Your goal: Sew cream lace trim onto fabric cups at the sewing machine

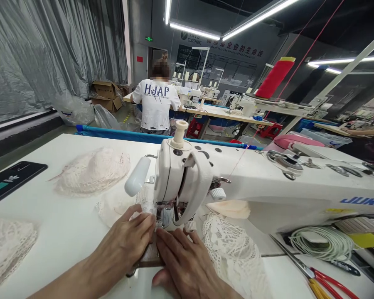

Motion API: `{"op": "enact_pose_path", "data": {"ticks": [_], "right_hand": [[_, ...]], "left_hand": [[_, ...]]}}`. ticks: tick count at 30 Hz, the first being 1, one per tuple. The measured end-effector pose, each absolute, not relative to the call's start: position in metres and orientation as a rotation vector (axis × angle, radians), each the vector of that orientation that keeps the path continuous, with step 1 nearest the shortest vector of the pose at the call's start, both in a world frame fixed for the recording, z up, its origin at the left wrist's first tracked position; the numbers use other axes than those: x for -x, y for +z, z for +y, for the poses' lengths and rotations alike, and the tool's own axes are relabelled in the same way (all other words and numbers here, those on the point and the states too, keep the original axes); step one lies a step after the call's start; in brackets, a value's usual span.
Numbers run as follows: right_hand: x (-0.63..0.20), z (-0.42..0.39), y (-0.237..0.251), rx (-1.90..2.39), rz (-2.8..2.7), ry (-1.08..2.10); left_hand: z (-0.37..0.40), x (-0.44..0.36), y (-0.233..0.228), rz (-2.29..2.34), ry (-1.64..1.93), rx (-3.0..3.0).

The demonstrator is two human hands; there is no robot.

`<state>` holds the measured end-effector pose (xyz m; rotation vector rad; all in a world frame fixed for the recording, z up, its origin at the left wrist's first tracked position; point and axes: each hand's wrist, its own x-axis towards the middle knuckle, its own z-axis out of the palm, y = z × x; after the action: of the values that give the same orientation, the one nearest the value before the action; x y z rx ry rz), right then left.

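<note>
Both hands flat, gripping nothing: left hand (129, 238) and right hand (182, 259) press lace (143, 203) just below needle (162, 211), lower centre.

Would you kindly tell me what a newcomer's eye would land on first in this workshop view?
The white sewing machine fills the middle of the table, with the left hand and right hand pressed flat on lace fabric at its needle. A red thread cone stands out behind on the right, and a person in a white shirt sits farther back, facing away.
</note>
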<state>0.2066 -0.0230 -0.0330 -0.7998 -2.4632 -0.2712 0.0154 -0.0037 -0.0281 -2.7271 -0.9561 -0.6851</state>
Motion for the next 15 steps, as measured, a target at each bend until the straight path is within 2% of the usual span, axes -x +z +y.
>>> {"op": "enact_pose_path", "data": {"ticks": [7, 15], "right_hand": [[-0.204, -0.021, -0.037, 0.838, -2.435, -0.316], [-0.203, -0.022, -0.036, 0.869, -2.473, -0.257]], "left_hand": [[0.004, -0.010, -0.021, -1.028, -0.743, 2.749], [0.014, -0.002, -0.022, -1.101, -0.611, 2.811]]}}
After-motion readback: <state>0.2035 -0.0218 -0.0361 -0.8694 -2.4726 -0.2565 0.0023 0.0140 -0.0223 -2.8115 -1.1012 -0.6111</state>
